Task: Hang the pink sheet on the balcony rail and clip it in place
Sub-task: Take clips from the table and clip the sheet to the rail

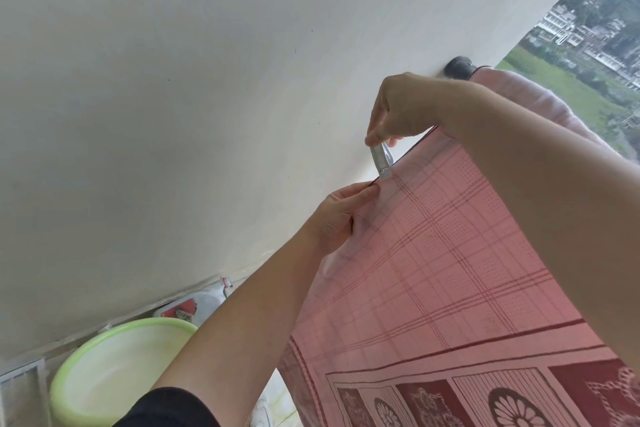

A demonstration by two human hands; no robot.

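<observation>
Pinching pink sheet (450, 253), left hand (341, 215) sits below clip (382, 163) in right hand (405, 107).

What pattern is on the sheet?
The sheet is pink with dark red plaid lines and dots, and a maroon floral border lower down. Head view.

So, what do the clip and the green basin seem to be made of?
The clip looks like metal: silver-grey with a dull shine, though grey plastic is possible. The basin is probably plastic: smooth, pale green, with a slightly glossy moulded rim.
</observation>
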